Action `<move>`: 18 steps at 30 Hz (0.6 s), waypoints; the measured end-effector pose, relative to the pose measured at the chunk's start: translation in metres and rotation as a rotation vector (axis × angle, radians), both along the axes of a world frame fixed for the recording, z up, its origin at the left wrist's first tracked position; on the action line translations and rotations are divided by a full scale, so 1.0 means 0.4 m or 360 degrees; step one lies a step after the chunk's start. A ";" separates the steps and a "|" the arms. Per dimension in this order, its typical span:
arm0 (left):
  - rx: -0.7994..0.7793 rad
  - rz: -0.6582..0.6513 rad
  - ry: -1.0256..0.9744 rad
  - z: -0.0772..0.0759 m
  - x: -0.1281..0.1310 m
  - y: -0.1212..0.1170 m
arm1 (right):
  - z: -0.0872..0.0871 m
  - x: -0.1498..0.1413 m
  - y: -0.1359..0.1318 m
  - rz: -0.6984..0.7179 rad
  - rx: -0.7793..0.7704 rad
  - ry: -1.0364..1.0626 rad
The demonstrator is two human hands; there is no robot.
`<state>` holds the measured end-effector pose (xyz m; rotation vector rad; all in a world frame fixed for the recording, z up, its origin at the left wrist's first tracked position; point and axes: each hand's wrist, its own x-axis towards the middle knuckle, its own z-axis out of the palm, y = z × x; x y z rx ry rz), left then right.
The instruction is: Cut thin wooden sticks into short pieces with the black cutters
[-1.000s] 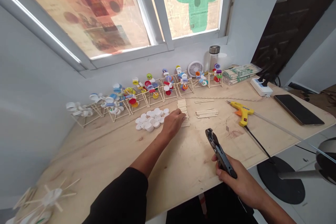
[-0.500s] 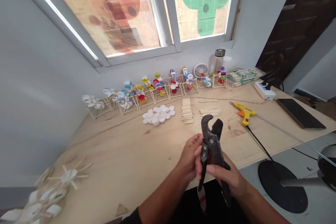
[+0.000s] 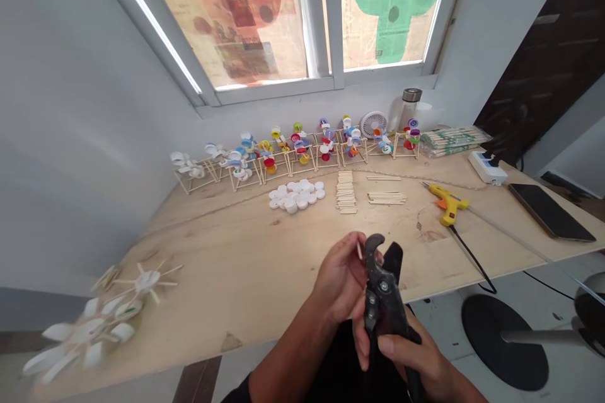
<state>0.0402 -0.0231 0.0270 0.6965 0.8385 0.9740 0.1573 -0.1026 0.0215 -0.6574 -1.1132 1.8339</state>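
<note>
My right hand (image 3: 411,352) is wrapped round the handles of a black pipe cutter (image 3: 385,302), its hooked jaw and blade pointing up and standing apart. Just left of the jaw, my left hand (image 3: 338,277) is closed, with a short pale wooden stick (image 3: 360,250) showing at its fingertips. Most of that stick is hidden by the fingers. Beyond the hands lie a stack of short wooden sticks (image 3: 346,192), a smaller bundle of sticks (image 3: 386,198) and a cluster of white bottle caps (image 3: 297,194).
A row of stick frames with coloured caps (image 3: 302,151) lines the wall. To the right are a yellow glue gun (image 3: 447,203), a phone (image 3: 551,213) and a power strip (image 3: 486,167). A spoked cap wheel (image 3: 147,281) and a larger white wheel (image 3: 87,332) occupy the left edge.
The cutter and my right hand sit slightly lower in view. My left hand has turned, and the pale stick at its fingertips now shows. The camera view has shifted left.
</note>
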 end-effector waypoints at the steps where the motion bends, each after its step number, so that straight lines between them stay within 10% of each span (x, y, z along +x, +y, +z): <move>1: 0.0176 0.0108 0.0099 -0.008 -0.010 0.003 | -0.005 0.016 -0.009 -0.0010 -0.0032 -0.0042; 4: 0.0810 0.0319 0.0897 -0.061 -0.072 0.038 | -0.011 0.074 -0.024 -0.0191 -0.0045 -0.0026; 8: 0.0871 0.0478 0.1619 -0.148 -0.139 0.108 | 0.001 0.139 -0.017 -0.0490 0.0022 -0.0070; 13: 0.0982 0.0268 0.1588 -0.170 0.023 0.038 | 0.023 0.178 -0.021 -0.0610 0.0078 -0.0116; 18: 0.1172 -0.0735 0.0730 -0.121 0.206 -0.118 | 0.050 0.259 -0.078 -0.0932 0.0100 -0.0262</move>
